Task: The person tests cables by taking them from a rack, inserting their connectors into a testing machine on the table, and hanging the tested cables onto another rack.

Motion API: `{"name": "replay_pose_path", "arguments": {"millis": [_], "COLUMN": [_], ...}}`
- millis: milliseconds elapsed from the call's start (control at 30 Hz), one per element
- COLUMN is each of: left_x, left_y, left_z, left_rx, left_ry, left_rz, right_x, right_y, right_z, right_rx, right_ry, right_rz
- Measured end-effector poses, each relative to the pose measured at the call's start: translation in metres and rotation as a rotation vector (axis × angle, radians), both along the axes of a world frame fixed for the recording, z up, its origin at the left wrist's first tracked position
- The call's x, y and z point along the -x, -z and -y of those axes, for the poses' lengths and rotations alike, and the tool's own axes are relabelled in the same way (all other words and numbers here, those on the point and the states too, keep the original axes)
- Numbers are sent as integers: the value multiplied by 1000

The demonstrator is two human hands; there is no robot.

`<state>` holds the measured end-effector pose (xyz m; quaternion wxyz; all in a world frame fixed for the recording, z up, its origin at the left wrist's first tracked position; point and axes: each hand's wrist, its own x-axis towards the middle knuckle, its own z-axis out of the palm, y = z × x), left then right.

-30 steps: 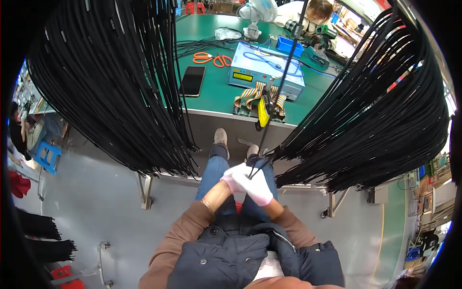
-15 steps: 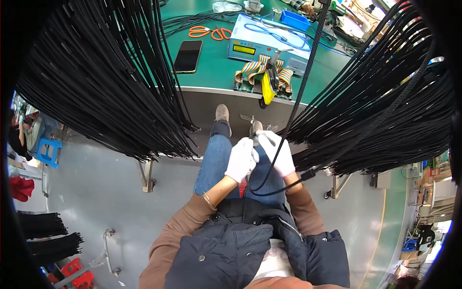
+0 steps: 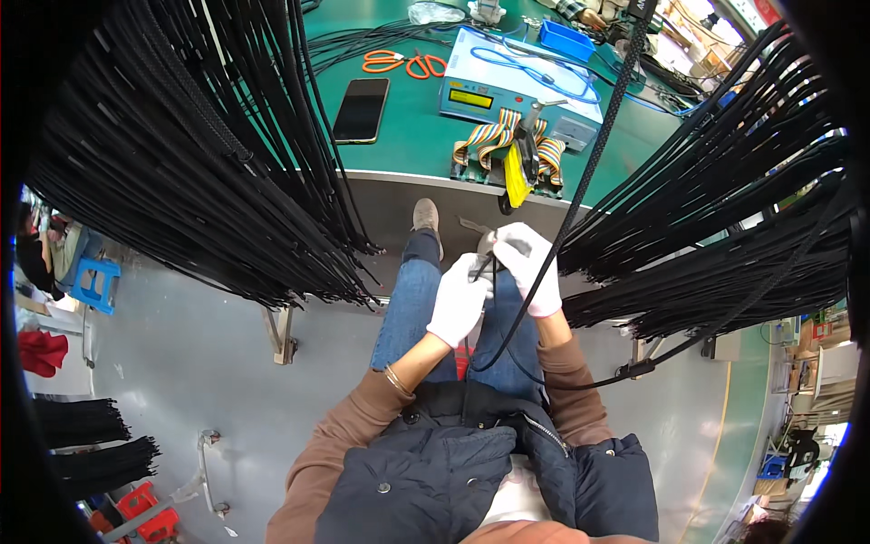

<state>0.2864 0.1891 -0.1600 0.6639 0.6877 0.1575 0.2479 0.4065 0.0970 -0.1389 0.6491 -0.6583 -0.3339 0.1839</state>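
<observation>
Two white-gloved hands meet over the person's lap, and both have hold of one long black braided-sleeve cable point(image 3: 580, 195). The left hand point(image 3: 458, 299) is curled shut around the lower run of it; the right hand point(image 3: 530, 263) is closed just above and beside, pinching the cable together with what looks like a small grey metal tool point(image 3: 480, 234), though the tool's shape is too blurred to tell for certain. The two grips are touching or nearly so.

From the right grip the cable rises up and away, over the edge of the green worktop point(image 3: 408, 136) toward the top of the picture. Below the left grip it drops in a loop across the blue jeans point(image 3: 408, 299) and swings out to the person's right, ending near a black connector point(image 3: 634, 369).

To do this well, I judge the left grip should stay firm as an anchor while the right works the short stretch between them, keeping that stretch taut and the sleeve unbunched. Slack below should hang free of the knees.

Beyond the grips, on the worktop, lie a black smartphone point(image 3: 361, 109), orange-handled scissors point(image 3: 403, 63) and a blue box-shaped tester point(image 3: 517, 86) with rainbow ribbon cables point(image 3: 494, 145). Dense bundles of black hanging cables point(image 3: 181, 154) flank both sides.
</observation>
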Motion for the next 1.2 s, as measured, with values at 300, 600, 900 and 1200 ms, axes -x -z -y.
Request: {"name": "replay_pose_path", "arguments": {"millis": [300, 600, 900, 1200], "left_x": [-37, -64, -63, -69], "left_y": [-11, -38, -36, -26], "left_z": [-42, -48, -50, -54], "left_rx": [-10, -83, 591, 705], "left_ry": [-155, -364, -161, -44], "left_rz": [-28, 31, 95, 206], "right_x": [-9, -23, -26, -16], "right_y": [-29, -13, -4, -24], "right_z": [11, 16, 14, 7], "right_rx": [-435, -278, -284, -65], "right_ry": [101, 114, 116, 335], "right_rz": [-614, -686, -641, -274]}}
